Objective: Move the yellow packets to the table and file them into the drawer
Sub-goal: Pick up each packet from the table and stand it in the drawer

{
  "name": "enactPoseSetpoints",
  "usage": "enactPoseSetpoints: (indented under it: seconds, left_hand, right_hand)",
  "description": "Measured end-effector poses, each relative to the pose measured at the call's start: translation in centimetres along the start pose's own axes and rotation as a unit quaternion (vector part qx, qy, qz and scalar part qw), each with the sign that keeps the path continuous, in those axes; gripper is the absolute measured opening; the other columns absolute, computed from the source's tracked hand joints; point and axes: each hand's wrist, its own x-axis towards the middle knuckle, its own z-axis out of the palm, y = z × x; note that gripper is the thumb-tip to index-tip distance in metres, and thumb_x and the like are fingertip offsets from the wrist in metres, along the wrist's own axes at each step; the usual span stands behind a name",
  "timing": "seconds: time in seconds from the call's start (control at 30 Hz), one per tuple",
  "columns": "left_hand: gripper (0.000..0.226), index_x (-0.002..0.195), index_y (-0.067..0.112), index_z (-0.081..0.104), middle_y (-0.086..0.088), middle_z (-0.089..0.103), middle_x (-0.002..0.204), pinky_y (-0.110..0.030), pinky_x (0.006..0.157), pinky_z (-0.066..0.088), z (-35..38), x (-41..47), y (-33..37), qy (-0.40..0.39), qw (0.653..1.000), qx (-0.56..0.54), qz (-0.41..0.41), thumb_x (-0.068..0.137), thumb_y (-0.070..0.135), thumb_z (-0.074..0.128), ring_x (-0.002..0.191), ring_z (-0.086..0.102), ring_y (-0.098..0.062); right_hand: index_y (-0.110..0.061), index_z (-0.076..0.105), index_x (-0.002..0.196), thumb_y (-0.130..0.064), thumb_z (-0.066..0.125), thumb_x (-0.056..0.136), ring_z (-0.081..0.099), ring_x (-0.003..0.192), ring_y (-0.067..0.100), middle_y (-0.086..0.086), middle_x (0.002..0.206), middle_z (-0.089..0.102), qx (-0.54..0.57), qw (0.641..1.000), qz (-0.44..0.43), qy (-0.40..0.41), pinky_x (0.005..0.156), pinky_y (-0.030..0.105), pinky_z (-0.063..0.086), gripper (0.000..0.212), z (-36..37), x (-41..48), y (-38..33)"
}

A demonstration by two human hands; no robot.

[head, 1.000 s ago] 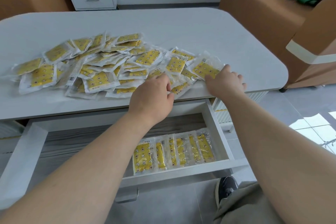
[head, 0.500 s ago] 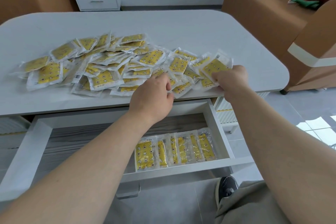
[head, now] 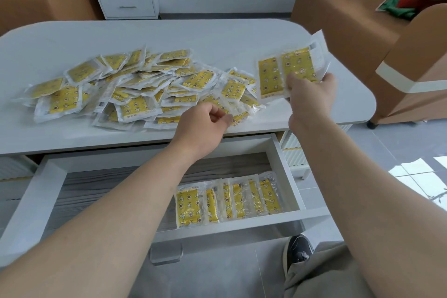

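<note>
Fingers [head: 294, 80] of the right hand [head: 312, 98] pinch two yellow packets [head: 285, 69] above the table [head: 217, 36].

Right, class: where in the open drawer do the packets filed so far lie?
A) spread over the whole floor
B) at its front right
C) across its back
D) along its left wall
B: the row of filed packets lies overlapping at the front of the drawer, by its right wall; the rest of the floor shows bare wood grain.
</note>
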Motion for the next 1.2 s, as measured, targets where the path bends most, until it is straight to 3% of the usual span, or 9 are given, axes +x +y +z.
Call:
enactPoseSetpoints:
  seconds: [0.17,0.27,0.37,0.5,0.67,0.8,0.93,1.07,1.2]
  left_hand:
    - [0.039,0.098,0.014,0.069,-0.007,0.074,0.098,-0.03,0.072,0.059,-1.0,0.0,0.6,-0.007,0.976,-0.203,-0.079,0.097,0.051,0.058,0.079,0.072,-0.017]
    - [0.058,0.104,0.005,0.069,-0.01,0.075,0.104,-0.045,0.09,0.058,-2.4,-0.1,0.8,0.015,0.942,-0.31,-0.126,0.088,0.061,0.065,0.097,0.073,-0.029]
    - [0.036,0.096,0.008,0.058,-0.016,0.072,0.104,-0.057,0.096,0.053,-3.8,-0.6,0.2,0.059,0.924,-0.347,-0.151,0.084,0.035,0.079,0.1,0.071,-0.037]
    - [0.031,0.082,0.005,0.056,-0.012,0.072,0.096,-0.047,0.096,0.052,-5.5,-1.5,-1.3,0.086,0.948,-0.264,-0.156,0.077,0.023,0.081,0.099,0.069,-0.03]
    - [0.045,0.069,0.014,0.036,-0.005,0.04,0.075,-0.031,0.078,0.041,-7.6,-2.8,-3.2,0.074,0.975,-0.165,-0.133,0.085,0.021,0.078,0.078,0.045,-0.018]
    - [0.028,0.092,-0.003,0.065,-0.009,0.07,0.09,-0.034,0.079,0.052,-8.7,-4.1,-4.8,0.05,0.987,-0.085,-0.127,0.087,0.022,0.078,0.089,0.066,-0.022]
    - [0.019,0.084,0.007,0.069,-0.002,0.073,0.079,-0.038,0.071,0.055,-10.0,-5.1,-6.7,0.032,0.988,-0.02,-0.147,0.084,0.023,0.08,0.078,0.069,-0.024]
    - [0.039,0.07,0.009,0.04,-0.005,0.039,0.067,-0.031,0.054,0.026,-11.3,-5.7,-9.3,-0.008,0.969,0.165,-0.183,0.084,0.021,0.074,0.06,0.036,-0.022]
    - [0.027,0.081,0.003,0.057,-0.012,0.058,0.075,-0.031,0.059,0.039,-12.1,-6.1,-11.8,-0.063,0.947,0.198,-0.244,0.082,0.021,0.077,0.064,0.052,-0.023]
  right_hand:
    - [-0.004,0.059,0.115,0.008,0.07,0.085,0.074,0.091,0.031,0.015,0.106,0.071,0.106,0.981,0.12,-0.114,0.083,0.046,0.063,0.034,1.3,-3.1,0.4]
    - [-0.003,0.061,0.109,0.009,0.069,0.085,0.072,0.084,0.032,0.016,0.096,0.071,0.089,0.964,0.169,-0.183,0.085,0.047,0.061,0.029,2.3,-5.6,1.0]
    - [-0.005,0.064,0.102,0.008,0.07,0.082,0.067,0.073,0.03,0.012,0.085,0.068,0.012,0.949,0.2,-0.245,0.073,0.042,0.059,0.025,3.1,-7.7,1.6]
    - [-0.011,0.068,0.106,-0.002,0.078,0.079,0.074,0.091,0.03,0.008,0.098,0.077,-0.129,0.909,0.222,-0.328,0.078,0.043,0.063,0.029,3.4,-8.7,2.2]
    - [-0.023,0.073,0.105,-0.03,0.088,0.077,0.074,0.096,0.017,-0.007,0.097,0.079,-0.287,0.864,0.124,-0.395,0.087,0.039,0.06,0.032,3.5,-9.3,3.1]
    - [-0.019,0.067,0.116,-0.017,0.083,0.083,0.077,0.088,0.021,0.003,0.103,0.078,-0.273,0.849,0.135,-0.432,0.078,0.042,0.064,0.036,4.0,-9.9,3.8]
    - [-0.006,0.067,0.108,-0.008,0.081,0.084,0.078,0.077,0.023,0.01,0.092,0.078,-0.393,0.765,0.096,-0.5,0.065,0.037,0.064,0.028,4.3,-11.2,4.4]
    - [0.001,0.065,0.108,-0.011,0.079,0.083,0.076,0.075,0.027,0.016,0.091,0.077,-0.552,0.658,0.041,-0.511,0.078,0.046,0.064,0.032,5.5,-12.6,7.8]
    - [-0.002,0.063,0.105,-0.008,0.072,0.088,0.074,0.071,0.023,0.016,0.093,0.075,-0.6,0.64,0.059,-0.476,0.072,0.035,0.064,0.02,6.4,-14.0,12.9]
